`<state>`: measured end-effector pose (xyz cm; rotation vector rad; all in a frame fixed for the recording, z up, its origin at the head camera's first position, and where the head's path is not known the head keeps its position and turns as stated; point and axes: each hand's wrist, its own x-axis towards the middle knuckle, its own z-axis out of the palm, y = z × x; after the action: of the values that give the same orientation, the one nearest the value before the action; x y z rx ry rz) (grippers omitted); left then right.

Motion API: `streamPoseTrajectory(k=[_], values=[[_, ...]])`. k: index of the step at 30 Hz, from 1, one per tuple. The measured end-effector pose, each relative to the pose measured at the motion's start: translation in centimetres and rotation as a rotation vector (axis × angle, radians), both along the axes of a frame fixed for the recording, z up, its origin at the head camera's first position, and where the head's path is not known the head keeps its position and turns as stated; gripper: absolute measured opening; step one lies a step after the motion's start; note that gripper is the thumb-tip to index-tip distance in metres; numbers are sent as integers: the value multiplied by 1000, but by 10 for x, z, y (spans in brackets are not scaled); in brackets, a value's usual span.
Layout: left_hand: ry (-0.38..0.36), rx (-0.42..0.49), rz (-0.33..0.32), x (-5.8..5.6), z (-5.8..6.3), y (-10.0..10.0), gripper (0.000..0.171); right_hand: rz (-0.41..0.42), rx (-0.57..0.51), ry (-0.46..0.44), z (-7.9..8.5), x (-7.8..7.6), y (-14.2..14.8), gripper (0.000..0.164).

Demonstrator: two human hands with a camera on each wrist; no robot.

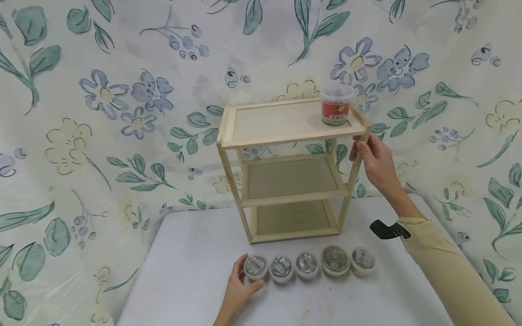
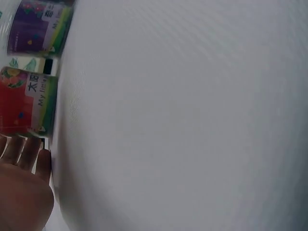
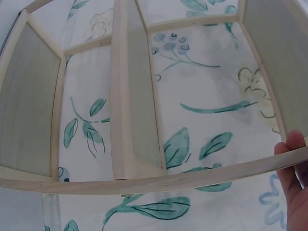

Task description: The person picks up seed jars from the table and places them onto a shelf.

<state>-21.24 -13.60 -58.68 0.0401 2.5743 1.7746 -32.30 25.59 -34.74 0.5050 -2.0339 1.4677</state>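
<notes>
A three-tier wooden shelf rack stands near the wall, slightly tilted. My right hand grips its front right post just below the top board; in the right wrist view, fingertips curl over the wooden bar. Along the table before the rack runs a row of small round plastic tubs. My left hand holds the leftmost tub, thumb in front and fingers round the far left side. In the left wrist view, the fingers are against a red-labelled tub, beside a purple-labelled one.
On the rack's top board, toward the right end, stands a clear tub with a red label. More tubs continue the row to the right. Behind the white table hangs a floral sheet.
</notes>
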Motion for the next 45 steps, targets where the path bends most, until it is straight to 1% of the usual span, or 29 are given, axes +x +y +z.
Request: streamPoseTrajectory(k=[3,6,9,14,20,27,31,38,42,45], values=[[8,-3,3,-2,0,4,89,3,-8,-6,2,1,-1,24],[5,-7,12,-3,1,7,90,9,-17,-2,3,2,-1,22],[19,-15,25,-4,3,10,89,16,-24,3,4,4,-2,21],[41,-21,50,-5,1,13,83,19,-24,11,5,6,-2,21],[17,-19,72,-4,0,16,79,10,-24,18,5,8,-1,19],[-6,-70,81,-1,3,16,80,21,-26,13,5,9,-2,19],[-14,-69,88,-2,4,13,79,19,-11,8,5,7,-5,20],[-35,-79,78,-5,6,12,83,16,-18,3,2,4,-4,25],[-20,-97,80,-7,9,11,82,10,-8,2,0,2,-3,25],[7,-98,72,-8,18,10,80,10,-7,0,0,2,-2,25]])
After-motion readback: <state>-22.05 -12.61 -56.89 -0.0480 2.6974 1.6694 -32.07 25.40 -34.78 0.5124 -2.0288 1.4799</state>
